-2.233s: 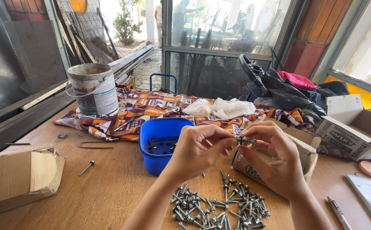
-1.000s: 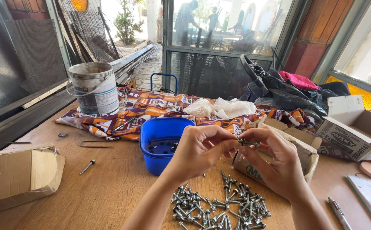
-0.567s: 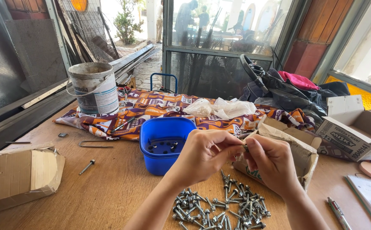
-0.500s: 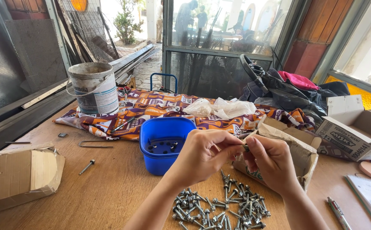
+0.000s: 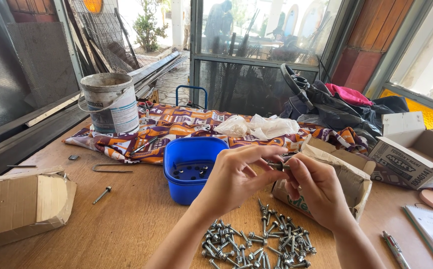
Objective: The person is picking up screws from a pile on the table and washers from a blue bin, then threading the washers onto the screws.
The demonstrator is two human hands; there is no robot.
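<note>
Worktop (image 5: pixel 127 224) has a blue tub (image 5: pixel 192 168) and a pile of grey screws (image 5: pixel 259 244) on it. Left hand (image 5: pixel 236 177) and right hand (image 5: pixel 318 187) hover above the pile, fingers pinching one small dark screw (image 5: pixel 277 166) between them.

We are in a rough workshop or storage porch — part work space, part dumping ground. The wooden worktable (image 5: pixel 102 224) is our landmark. On it lies a heap of loose screws (image 5: pixel 256 241), a blue plastic tub (image 5: pixel 191 167) with a few more inside, torn cardboard boxes (image 5: pixel 17 204) at its left end and a paint-stained bucket (image 5: pixel 109 102) on a patterned cloth (image 5: pixel 176 124) toward its far edge. Beyond the table we see wire mesh panels (image 5: pixel 37 65), metal bars and planks (image 5: pixel 152 67) leaning against the wall — and glazed metal doors (image 5: pixel 256 45) opening on a sunlit yard.
</note>
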